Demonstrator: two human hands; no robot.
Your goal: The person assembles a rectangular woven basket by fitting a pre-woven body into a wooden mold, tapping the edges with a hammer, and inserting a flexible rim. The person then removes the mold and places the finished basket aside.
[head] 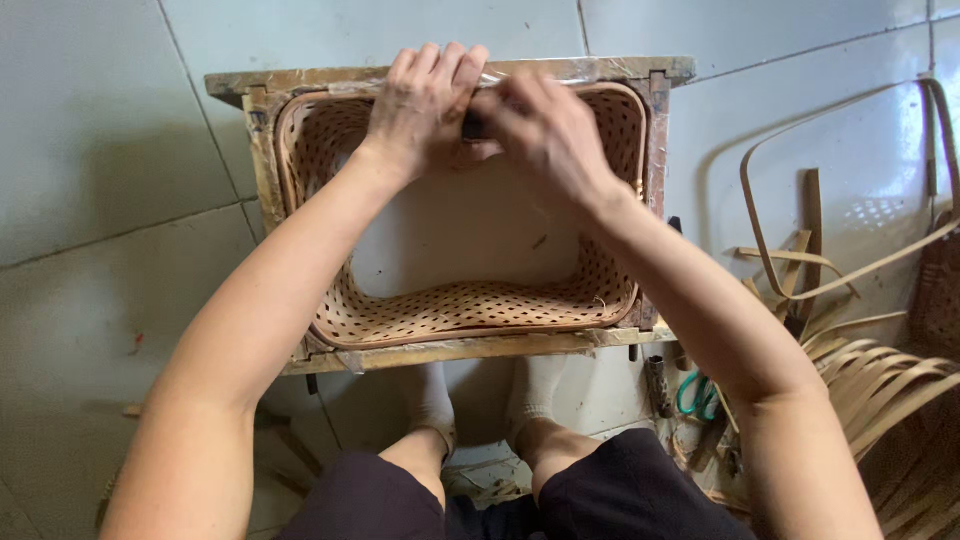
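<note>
Both sets of fingers (440,70) meet at the twelve o'clock rim of one woven basket (470,305), closed around a small dark thing too hidden to identify. The left hand (420,105) curls over the rim; the right hand (545,130) pinches just beside it, touching. The basket sits inside one wooden frame (455,350). At six o'clock, two feet in white socks (535,390) rest on the tiled floor (90,150). At three to four o'clock lie many loose bamboo strips (880,385) and one pair of green-handled scissors (698,395).
</note>
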